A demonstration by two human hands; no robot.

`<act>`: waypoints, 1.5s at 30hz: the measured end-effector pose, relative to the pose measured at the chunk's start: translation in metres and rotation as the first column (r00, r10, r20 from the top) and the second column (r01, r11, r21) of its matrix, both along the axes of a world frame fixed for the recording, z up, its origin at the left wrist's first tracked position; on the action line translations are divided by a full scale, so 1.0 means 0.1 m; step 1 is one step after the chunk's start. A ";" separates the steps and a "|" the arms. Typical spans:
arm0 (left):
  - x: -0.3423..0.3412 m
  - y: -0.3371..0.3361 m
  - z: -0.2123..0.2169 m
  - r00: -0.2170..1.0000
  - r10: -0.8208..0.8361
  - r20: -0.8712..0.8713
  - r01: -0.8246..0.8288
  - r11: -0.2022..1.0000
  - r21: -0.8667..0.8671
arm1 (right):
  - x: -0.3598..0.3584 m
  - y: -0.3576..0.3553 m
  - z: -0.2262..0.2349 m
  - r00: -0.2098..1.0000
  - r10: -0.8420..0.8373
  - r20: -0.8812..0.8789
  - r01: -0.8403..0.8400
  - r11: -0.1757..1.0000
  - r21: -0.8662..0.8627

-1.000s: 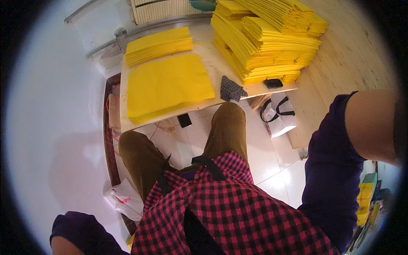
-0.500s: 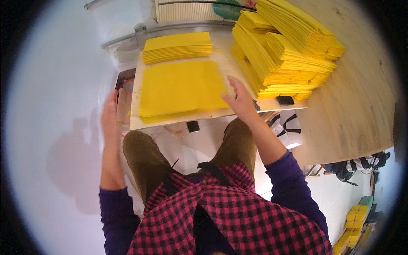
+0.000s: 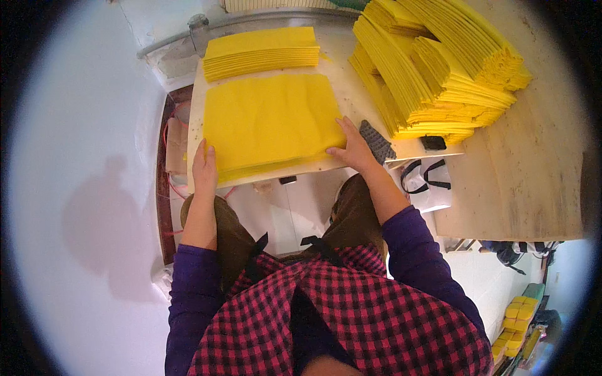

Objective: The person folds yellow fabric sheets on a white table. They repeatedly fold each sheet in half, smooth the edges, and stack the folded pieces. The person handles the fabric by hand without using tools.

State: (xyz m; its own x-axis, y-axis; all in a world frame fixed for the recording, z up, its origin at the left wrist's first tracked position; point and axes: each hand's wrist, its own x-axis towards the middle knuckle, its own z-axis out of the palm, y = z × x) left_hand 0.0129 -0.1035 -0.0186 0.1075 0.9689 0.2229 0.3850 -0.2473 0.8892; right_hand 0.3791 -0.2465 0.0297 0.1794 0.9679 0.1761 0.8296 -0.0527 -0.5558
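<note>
Head view, wide yellow stack [image 3: 273,122]: here it lies, flat on the pale table [image 3: 345,81], right between the two hands!
White bag [image 3: 429,188]: black-handled, down below table level, to the right of the wide yellow stack; what's inside, I can't tell.
Left hand [image 3: 204,166]: at the stack's near left corner, fingers almost straight, a loose, open touch along the edge.
Right hand [image 3: 355,147]: on the stack's right edge near the front, thumb and forefinger spread well apart, touching without clenching.
Folded yellow pile [image 3: 260,53]: just beyond the stack.
Tall yellow heap [image 3: 439,81]: off to the stack's right, layers leaning.
Grey cloth [image 3: 375,143]: right of the stack, just beside the right hand.
</note>
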 end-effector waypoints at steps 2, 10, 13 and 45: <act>0.02 -0.05 0.08 0.999 0.006 -0.051 -0.004 0.999 0.049 | -0.02 -0.02 0.01 1.000 -0.013 -0.027 0.014 0.999 0.037; 0.06 -0.20 0.62 0.898 0.011 -0.441 0.164 0.920 0.356 | -0.11 0.13 0.18 0.994 0.075 -0.076 -0.051 0.956 0.288; 0.21 0.07 0.62 0.846 -0.180 -0.502 0.312 0.931 0.192 | -0.09 0.40 0.18 0.989 0.142 -0.044 -0.138 0.986 0.091; 0.13 0.71 0.46 0.736 -0.261 -0.624 0.496 0.836 0.236 | 0.21 1.01 0.03 0.986 0.001 0.166 -0.004 1.000 0.018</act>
